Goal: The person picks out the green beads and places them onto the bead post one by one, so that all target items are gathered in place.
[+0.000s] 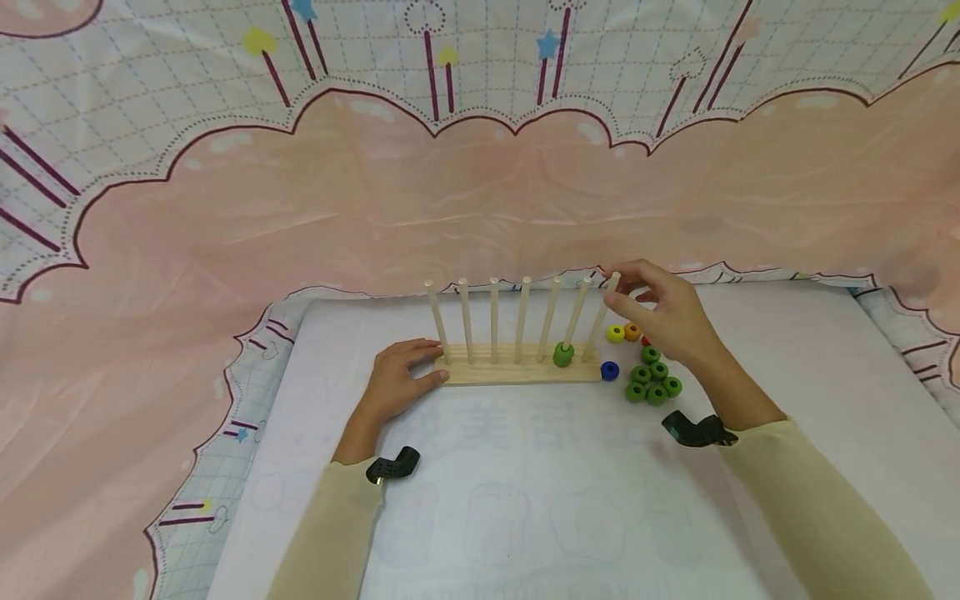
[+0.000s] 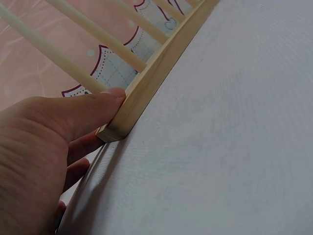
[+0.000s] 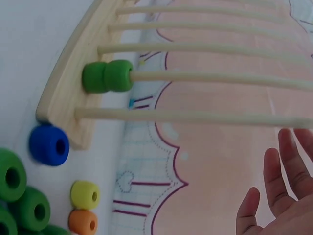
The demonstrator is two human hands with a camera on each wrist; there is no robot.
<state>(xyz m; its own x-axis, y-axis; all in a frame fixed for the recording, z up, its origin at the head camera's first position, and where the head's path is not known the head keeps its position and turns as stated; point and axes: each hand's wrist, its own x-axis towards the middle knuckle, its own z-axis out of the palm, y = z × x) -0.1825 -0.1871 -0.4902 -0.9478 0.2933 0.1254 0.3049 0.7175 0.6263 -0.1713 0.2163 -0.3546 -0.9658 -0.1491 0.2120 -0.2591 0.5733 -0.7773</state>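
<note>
Left hand pinches rack; right hand, grip unclear; right-wrist view best separates 2 green beads.

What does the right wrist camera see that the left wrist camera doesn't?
Only the right wrist view: the right hand, two green beads on a peg, loose green beads, a blue bead, yellow bead and orange bead.
Only the left wrist view: the left hand, gripping one end.
Both: the wooden stand, pegs, white tabletop, patterned cloth.
</note>
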